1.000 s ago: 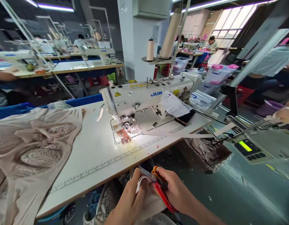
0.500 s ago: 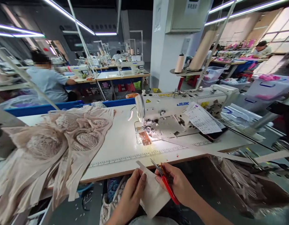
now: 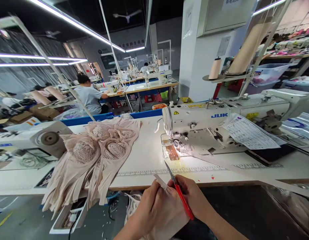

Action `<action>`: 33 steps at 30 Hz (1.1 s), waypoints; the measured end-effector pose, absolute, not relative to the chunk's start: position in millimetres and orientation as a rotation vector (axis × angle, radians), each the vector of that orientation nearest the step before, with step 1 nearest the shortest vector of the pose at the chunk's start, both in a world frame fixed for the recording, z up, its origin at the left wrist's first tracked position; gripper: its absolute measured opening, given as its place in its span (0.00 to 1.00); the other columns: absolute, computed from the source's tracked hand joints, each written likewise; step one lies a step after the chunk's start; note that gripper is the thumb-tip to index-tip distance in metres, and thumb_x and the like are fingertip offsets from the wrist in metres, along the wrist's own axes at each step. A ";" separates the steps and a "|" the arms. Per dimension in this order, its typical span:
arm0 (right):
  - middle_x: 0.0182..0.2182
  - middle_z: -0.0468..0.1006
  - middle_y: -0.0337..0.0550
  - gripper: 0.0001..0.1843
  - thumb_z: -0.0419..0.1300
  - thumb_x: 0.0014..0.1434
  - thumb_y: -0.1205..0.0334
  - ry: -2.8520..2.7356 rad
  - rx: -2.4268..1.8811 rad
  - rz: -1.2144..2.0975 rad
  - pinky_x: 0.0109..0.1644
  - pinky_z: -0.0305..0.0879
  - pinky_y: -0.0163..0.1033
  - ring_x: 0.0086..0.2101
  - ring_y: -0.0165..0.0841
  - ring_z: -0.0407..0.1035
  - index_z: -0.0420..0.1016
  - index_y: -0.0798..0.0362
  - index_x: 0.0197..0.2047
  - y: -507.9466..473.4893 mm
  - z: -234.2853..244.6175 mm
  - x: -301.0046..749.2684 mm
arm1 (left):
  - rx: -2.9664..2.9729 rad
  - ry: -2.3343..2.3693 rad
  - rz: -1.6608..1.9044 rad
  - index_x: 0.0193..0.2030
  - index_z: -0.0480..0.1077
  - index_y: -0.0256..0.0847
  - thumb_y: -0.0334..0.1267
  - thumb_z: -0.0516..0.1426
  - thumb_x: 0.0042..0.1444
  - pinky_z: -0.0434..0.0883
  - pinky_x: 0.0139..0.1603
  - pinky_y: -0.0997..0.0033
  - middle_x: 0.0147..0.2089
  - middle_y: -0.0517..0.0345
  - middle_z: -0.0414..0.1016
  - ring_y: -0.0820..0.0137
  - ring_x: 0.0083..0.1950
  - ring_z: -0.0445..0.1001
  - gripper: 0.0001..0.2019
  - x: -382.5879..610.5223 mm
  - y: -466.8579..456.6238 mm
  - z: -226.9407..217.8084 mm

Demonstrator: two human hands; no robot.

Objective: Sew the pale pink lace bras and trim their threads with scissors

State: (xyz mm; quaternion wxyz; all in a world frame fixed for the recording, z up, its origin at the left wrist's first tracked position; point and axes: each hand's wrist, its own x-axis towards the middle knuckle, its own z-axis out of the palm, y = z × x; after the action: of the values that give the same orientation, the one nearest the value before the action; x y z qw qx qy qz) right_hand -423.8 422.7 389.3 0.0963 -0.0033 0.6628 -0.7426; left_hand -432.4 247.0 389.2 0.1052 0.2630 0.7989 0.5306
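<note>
Workroom: rows of sewing desks under strip lights, a co-worker [image 3: 88, 98] seated further off, back partly turned.
Desk: white top [image 3: 144, 143], a printed ruler scale [image 3: 144, 173] along its near edge, a heap of beige lace garments [image 3: 116, 150] at the left.
Cloth: a pale beige piece [image 3: 173, 211], held up just off the desk's near edge, between the two hands and below the sewing machine [image 3: 197, 116].
Left hand: pinched [image 3: 151, 201], thumb and fingers closed on the cloth, a narrow end poking out above them; this hand is the nearer to it.
Right hand: wrapped [image 3: 192, 193] round the red handle of the scissors [image 3: 182, 200].
Cloth to scissors: from the right hand, the cloth lies to the left; its long axis slopes from narrow end at upper left to wide part at lower right, much the same slant as the scissors. Blades point away, up and left, beyond the narrow end; whether metal touches cloth, I can't tell from here.
Machine badge: blue letters, "JUK" as far as I can read; one behind says "JUKI" [image 3: 162, 73].
Warning sticker: yellow triangle [image 3: 176, 113].
Paper sheet: rows of writing [image 3: 252, 133], too small to read.
Wall box label: Chinese characters [image 3: 231, 3], cut off at the top.
</note>
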 end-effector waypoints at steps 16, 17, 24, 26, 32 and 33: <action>0.24 0.69 0.36 0.16 0.67 0.49 0.52 2.126 0.117 -2.094 0.33 0.58 0.36 0.27 0.30 0.59 0.69 0.55 0.29 432.7 373.6 -412.8 | 0.802 2.255 1.395 0.49 0.64 0.41 0.46 0.42 0.70 0.67 0.44 0.68 0.43 0.50 0.76 0.65 0.40 0.72 0.16 -436.5 258.6 374.9; 0.24 0.68 0.36 0.16 0.67 0.49 0.52 2.131 0.123 -2.080 0.33 0.58 0.36 0.27 0.29 0.58 0.69 0.54 0.29 432.4 371.9 -413.5 | 0.815 2.243 1.398 0.49 0.63 0.41 0.46 0.41 0.70 0.67 0.44 0.68 0.43 0.49 0.76 0.64 0.41 0.72 0.15 -437.7 258.2 375.1; 0.26 0.71 0.39 0.18 0.69 0.47 0.50 2.175 0.169 -1.978 0.34 0.59 0.37 0.29 0.32 0.62 0.71 0.55 0.30 438.9 366.4 -419.6 | 0.970 2.319 1.406 0.43 0.61 0.42 0.39 0.41 0.69 0.67 0.37 0.69 0.37 0.53 0.75 0.66 0.35 0.71 0.10 -447.8 261.9 374.4; 0.27 0.73 0.39 0.21 0.71 0.45 0.48 2.154 0.192 -1.986 0.35 0.61 0.37 0.29 0.33 0.64 0.72 0.55 0.30 445.5 369.6 -420.4 | 1.048 2.335 1.380 0.41 0.60 0.42 0.37 0.42 0.67 0.65 0.35 0.69 0.35 0.55 0.73 0.67 0.32 0.69 0.08 -451.1 266.2 373.1; 0.20 0.66 0.33 0.24 0.74 0.42 0.45 2.073 0.285 -2.049 0.28 0.56 0.34 0.23 0.26 0.57 0.70 0.55 0.27 468.1 381.3 -417.0 | 1.117 2.183 1.404 0.46 0.59 0.42 0.37 0.45 0.67 0.66 0.39 0.69 0.41 0.54 0.70 0.68 0.38 0.69 0.05 -454.1 283.1 367.9; 0.19 0.64 0.32 0.25 0.74 0.42 0.45 2.017 0.301 -2.074 0.26 0.53 0.33 0.21 0.25 0.55 0.70 0.55 0.27 470.0 381.1 -415.9 | 1.087 2.153 1.442 0.47 0.59 0.42 0.37 0.44 0.67 0.66 0.40 0.69 0.42 0.54 0.70 0.68 0.39 0.69 0.06 -453.5 285.9 367.5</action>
State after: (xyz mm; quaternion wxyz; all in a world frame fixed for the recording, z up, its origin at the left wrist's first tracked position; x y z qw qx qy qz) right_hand -415.9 470.0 381.1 0.1160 0.1027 0.6887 -0.7083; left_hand -453.5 285.9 367.5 0.1651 0.3816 0.7557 0.5060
